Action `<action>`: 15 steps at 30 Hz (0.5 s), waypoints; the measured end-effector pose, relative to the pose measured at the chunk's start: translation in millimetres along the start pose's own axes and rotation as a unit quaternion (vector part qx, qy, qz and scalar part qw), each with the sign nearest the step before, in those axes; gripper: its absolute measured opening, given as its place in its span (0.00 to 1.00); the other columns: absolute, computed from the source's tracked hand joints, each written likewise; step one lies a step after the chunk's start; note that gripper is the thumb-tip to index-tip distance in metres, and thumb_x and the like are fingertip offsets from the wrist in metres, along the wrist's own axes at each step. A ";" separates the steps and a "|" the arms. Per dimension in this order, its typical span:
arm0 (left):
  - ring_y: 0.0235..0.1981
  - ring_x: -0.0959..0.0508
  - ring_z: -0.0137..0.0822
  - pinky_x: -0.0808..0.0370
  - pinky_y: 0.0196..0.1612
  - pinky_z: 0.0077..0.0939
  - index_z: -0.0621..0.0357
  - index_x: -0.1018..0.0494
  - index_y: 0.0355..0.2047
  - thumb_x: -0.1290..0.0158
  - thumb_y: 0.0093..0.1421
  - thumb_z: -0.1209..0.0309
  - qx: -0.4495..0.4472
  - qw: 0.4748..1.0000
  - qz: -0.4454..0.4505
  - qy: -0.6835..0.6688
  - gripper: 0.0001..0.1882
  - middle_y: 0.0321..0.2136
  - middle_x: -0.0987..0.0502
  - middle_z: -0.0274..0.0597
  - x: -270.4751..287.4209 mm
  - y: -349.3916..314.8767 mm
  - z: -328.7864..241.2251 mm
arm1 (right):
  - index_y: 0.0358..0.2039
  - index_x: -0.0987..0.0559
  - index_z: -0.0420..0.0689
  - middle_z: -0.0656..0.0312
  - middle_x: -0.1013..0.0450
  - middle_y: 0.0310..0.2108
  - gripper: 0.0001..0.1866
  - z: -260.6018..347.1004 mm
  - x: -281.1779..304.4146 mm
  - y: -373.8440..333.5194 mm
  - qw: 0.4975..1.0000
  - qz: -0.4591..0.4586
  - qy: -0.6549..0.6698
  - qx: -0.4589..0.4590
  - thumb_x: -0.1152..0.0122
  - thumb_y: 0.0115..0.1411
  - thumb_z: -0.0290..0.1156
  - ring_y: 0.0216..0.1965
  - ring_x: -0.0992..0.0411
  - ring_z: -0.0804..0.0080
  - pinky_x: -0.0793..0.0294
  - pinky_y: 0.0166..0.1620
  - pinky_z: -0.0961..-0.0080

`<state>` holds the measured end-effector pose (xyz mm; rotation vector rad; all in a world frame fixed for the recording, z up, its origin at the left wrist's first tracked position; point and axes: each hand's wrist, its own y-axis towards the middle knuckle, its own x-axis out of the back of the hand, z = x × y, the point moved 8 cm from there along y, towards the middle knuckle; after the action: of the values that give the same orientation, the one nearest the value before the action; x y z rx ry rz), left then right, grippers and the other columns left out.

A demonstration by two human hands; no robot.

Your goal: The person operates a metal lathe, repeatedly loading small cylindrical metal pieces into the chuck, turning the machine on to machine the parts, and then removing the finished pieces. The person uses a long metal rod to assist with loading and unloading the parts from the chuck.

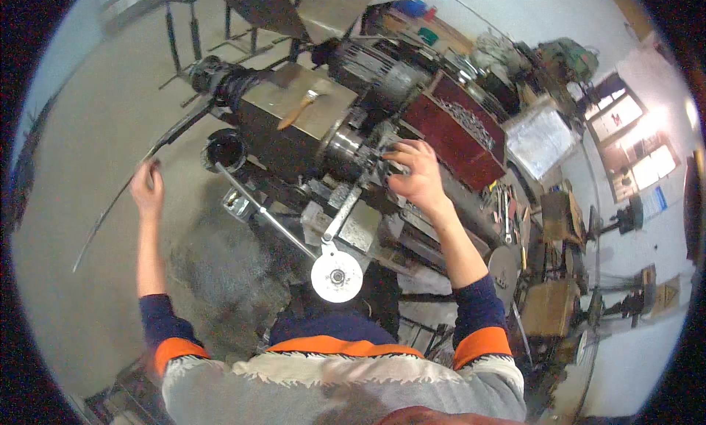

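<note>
On the left, my left hand is reaching out over the floor and pinching a long, thin rod between thumb and fingers. The low end of the rod is bending down to the left, and its top end is running up to the left end of the machine.

Just right of the rod, a black pot is sitting by the machine's side. A pale bar is slanting from near the pot down to a white disc, which is standing close in front of me. On the flat top of the machine, a brush is lying with its wooden handle pointing down and left.

Next comes the round, shiny chuck, sticking out of the machine's right side. My right hand is resting just to the right of it, with the fingers bending over some dark metal parts. My own hand is hiding the spot, so I cannot tell if it is gripping anything there.

Behind that hand, a red tray is holding lots of small metal bits. Farther right, some spanners are lying in a pile.
</note>
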<state>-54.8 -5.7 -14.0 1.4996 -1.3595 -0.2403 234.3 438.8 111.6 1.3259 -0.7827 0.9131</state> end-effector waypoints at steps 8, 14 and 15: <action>0.37 0.24 0.47 0.28 0.42 0.40 0.53 0.26 0.36 0.42 0.42 0.65 0.182 0.860 0.429 0.208 0.18 0.33 0.23 0.48 -218.5 -159.9 4.1 | 0.31 0.20 0.45 0.54 0.26 0.35 0.17 -89.1 76.7 -197.7 0.963 -0.007 -0.021 -0.270 0.40 0.34 0.27 0.39 0.30 0.56 0.31 0.44 0.65; 0.33 0.22 0.45 0.28 0.34 0.42 0.51 0.26 0.27 0.51 0.49 0.71 -0.001 0.827 0.492 0.273 0.06 0.28 0.23 0.46 -235.5 -128.0 22.9 | 0.34 0.20 0.41 0.46 0.26 0.30 0.19 -129.2 108.6 -341.0 0.877 0.018 -0.051 -0.477 0.44 0.36 0.29 0.35 0.27 0.56 0.30 0.41 0.71; 0.33 0.23 0.45 0.28 0.35 0.41 0.51 0.26 0.29 0.51 0.49 0.71 0.019 0.834 0.479 0.274 0.07 0.28 0.23 0.47 -229.0 -125.1 19.8 | 0.34 0.20 0.41 0.45 0.26 0.31 0.19 -135.0 115.9 -359.0 0.859 0.016 -0.053 -0.510 0.44 0.37 0.30 0.35 0.27 0.56 0.30 0.41 0.70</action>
<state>-69.7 146.3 -226.4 0.6609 -1.4479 0.8017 602.3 579.5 38.9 0.4132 -1.1522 0.3147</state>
